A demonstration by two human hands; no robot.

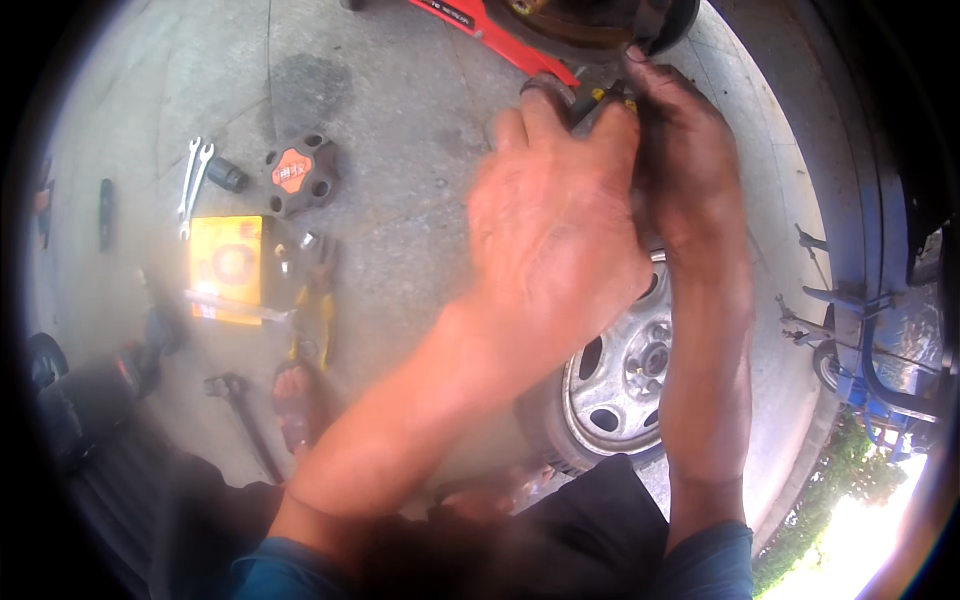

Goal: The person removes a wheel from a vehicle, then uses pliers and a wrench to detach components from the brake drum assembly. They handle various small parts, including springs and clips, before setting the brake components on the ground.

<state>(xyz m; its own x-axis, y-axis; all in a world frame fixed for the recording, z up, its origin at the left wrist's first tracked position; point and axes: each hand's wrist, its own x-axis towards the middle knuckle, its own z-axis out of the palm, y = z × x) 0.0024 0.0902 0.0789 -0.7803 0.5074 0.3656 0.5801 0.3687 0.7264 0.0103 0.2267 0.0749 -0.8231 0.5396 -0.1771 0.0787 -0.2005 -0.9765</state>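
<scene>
My left hand (560, 200) is closed around a black-and-yellow tool (597, 98), whose exact kind is mostly hidden by the fingers. Beside it, my right hand (690, 150) is raised with its thumb at the lower edge of a dark, round vehicle part (655, 25); its other fingers are out of sight. A red metal bar (500, 42) slopes down to the fingertips of my left hand. Under my forearms, a tyre with a silver steel wheel (590, 400) lies on the concrete, partly covered by my right arm.
On the concrete at left are two spanners (195, 178), a black socket (228, 175), a dark hub cap (300, 175) with an orange centre, a yellow box (228, 232), yellow-handled pliers (325, 315) and a wheel wrench (245, 425). A blue vehicle (855, 370) stands at far right.
</scene>
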